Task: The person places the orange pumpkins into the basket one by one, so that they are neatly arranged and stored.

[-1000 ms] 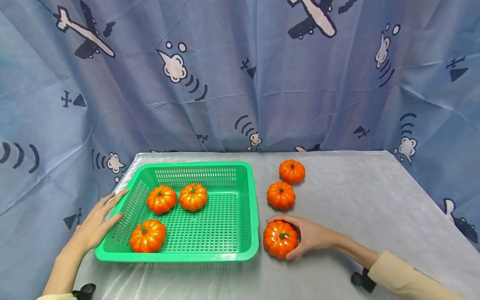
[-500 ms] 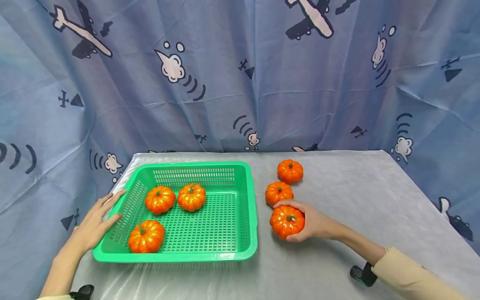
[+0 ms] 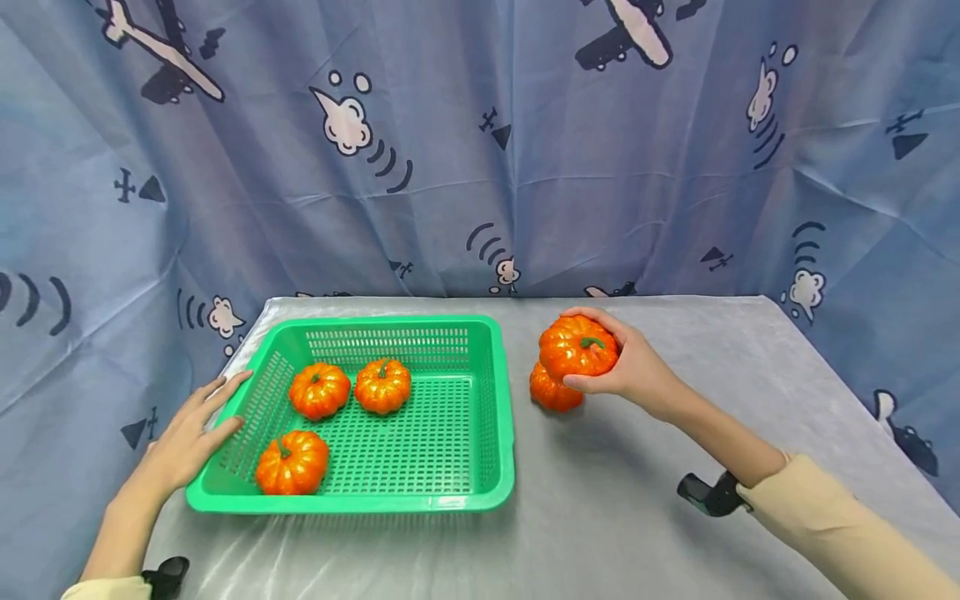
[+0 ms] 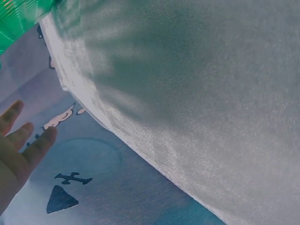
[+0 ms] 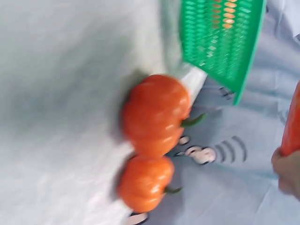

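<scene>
My right hand (image 3: 633,371) grips a small orange pumpkin (image 3: 576,348) with a green stem, fingers over its far side and thumb at its near side. It is raised above the table and overlaps a second pumpkin (image 3: 555,392) in the head view. The right wrist view shows that resting pumpkin (image 5: 157,115) beside a third one (image 5: 146,183), which is hidden in the head view. My left hand (image 3: 183,442) lies with spread fingers at the left rim of the green plastic basket (image 3: 352,503). Fingers (image 4: 40,145) of that hand also appear in the left wrist view.
Inside the basket sit three more pumpkins, one near left (image 3: 292,463), one far left (image 3: 319,391) and one at the back middle (image 3: 383,386). A grey cloth covers the table (image 3: 720,358). A blue patterned curtain (image 3: 435,150) hangs behind and at both sides.
My right hand has lifted the nearest pumpkin off the table and carried it away from me, over the other two. The left hand has stayed at the basket's rim.
</scene>
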### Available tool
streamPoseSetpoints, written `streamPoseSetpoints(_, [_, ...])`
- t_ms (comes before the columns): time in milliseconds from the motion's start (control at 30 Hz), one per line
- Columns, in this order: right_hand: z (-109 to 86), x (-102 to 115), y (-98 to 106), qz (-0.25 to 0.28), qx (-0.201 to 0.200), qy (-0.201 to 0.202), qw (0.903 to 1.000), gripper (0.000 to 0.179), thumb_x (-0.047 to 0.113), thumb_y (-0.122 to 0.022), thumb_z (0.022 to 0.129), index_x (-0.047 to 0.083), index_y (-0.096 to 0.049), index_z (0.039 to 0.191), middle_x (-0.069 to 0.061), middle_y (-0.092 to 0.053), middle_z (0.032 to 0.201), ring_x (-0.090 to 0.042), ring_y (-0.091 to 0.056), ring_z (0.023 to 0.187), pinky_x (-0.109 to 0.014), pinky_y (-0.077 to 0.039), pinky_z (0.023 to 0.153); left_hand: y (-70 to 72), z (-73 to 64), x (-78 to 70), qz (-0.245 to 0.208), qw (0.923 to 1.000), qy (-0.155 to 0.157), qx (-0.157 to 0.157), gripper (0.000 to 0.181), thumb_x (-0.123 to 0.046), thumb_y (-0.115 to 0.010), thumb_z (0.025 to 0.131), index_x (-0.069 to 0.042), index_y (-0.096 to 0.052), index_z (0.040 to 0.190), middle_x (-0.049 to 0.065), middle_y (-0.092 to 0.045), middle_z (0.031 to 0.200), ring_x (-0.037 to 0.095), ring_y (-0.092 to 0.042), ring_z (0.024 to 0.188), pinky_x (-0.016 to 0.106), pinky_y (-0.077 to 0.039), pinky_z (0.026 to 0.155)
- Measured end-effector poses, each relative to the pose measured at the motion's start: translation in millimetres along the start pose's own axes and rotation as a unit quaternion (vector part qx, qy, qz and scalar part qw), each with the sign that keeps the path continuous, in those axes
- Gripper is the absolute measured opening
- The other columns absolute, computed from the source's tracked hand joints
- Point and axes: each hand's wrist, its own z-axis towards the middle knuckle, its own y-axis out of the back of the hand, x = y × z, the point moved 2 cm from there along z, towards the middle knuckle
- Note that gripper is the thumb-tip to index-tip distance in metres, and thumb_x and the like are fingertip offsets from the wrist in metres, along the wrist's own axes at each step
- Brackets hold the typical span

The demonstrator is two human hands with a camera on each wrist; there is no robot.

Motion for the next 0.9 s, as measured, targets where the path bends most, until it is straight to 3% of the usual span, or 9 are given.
streamPoseSetpoints(233, [18.6, 25, -17, 0.024, -0.036, 0.018, 0.9989, 0.07, 0.008, -0.082, 0.074, 0.015, -0.048, 0.135, -0.005, -0.047, 0.127, -0.03, -0.052, 0.107, -0.033, -0.054, 0.081, -0.4, 1.3, 0.1, -0.006, 0.9999, -0.011, -0.012, 0.059, -0.03, -0.049, 0.098, -0.02, -0.027, 0.153, 0.035, -0.023, 0.147, 0.062, -0.027, 0.124, 0.084, -0.022, 0.078])
streamPoseSetpoints(467, [34.5, 41, -41, 0.072, -0.013, 0.04, 0.9965, 0.07, 0.001, -0.08, 0.073, 0.013, -0.048, 0.134, -0.006, -0.05, 0.128, -0.03, -0.052, 0.107, -0.034, -0.055, 0.08, -0.5, 1.4, 0.3, -0.013, 0.9997, -0.016, -0.014, 0.059, -0.029, -0.048, 0.098, -0.019, -0.027, 0.153, 0.036, -0.023, 0.147, 0.062, -0.027, 0.126, 0.083, -0.022, 0.08])
streamPoseSetpoints(633, [45.5, 52, -58, 0.085, -0.004, 0.067, 0.9941, 0.068, 0.0, -0.08, 0.072, 0.011, -0.05, 0.132, -0.005, -0.051, 0.13, -0.029, -0.052, 0.109, -0.035, -0.054, 0.083, -0.5, 2.1, -0.6, -0.016, 0.9998, -0.008, -0.006, 0.06, -0.03, -0.047, 0.098, -0.019, -0.026, 0.153, 0.035, -0.021, 0.148, 0.062, -0.026, 0.126, 0.084, -0.021, 0.08])
streamPoseSetpoints(900, [59.8, 64, -79, 0.093, 0.02, 0.078, 0.9923, 0.067, 0.001, -0.08, 0.072, 0.011, -0.051, 0.131, -0.007, -0.054, 0.123, -0.029, -0.054, 0.105, -0.037, -0.054, 0.083, 0.3, 0.0, -2.2, -0.015, 0.9999, 0.0, -0.003, 0.059, -0.032, -0.047, 0.098, -0.02, -0.026, 0.153, 0.034, -0.021, 0.149, 0.063, -0.026, 0.125, 0.085, -0.02, 0.078])
